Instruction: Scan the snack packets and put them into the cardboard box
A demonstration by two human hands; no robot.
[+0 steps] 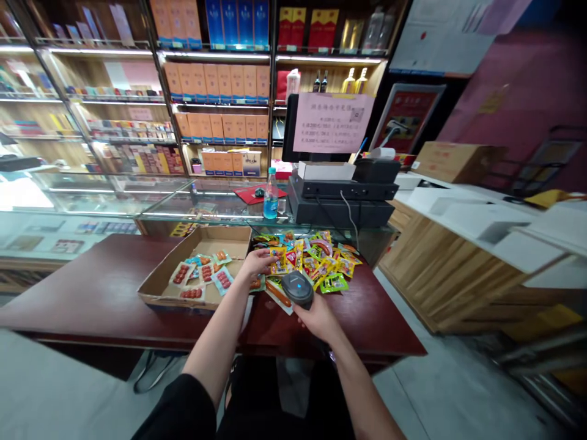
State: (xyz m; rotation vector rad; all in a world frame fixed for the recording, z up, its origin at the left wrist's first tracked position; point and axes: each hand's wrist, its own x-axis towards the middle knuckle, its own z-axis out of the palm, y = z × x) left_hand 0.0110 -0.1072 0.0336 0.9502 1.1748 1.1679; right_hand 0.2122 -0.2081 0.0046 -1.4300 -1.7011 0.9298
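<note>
My left hand (257,263) reaches over the near side of a heap of small snack packets (323,256), its fingers closed on the edge of a yellow snack packet (277,261). My right hand (320,316) is wrapped round the handle of a dark handheld barcode scanner (297,287), whose head has a small blue light and sits just right of the left hand. Under the scanner lies a long wrapped sausage (277,294). To the left, a shallow cardboard box (158,300) holds several clear packs of small red sausages (205,273).
The packets and box rest on a dark red table (92,287). Behind stand a glass counter (211,205), a bottle of blue drink (271,198) and a monitor with a pink notice (332,124). Boxed goods fill the shelves. A wooden counter (440,256) is at the right.
</note>
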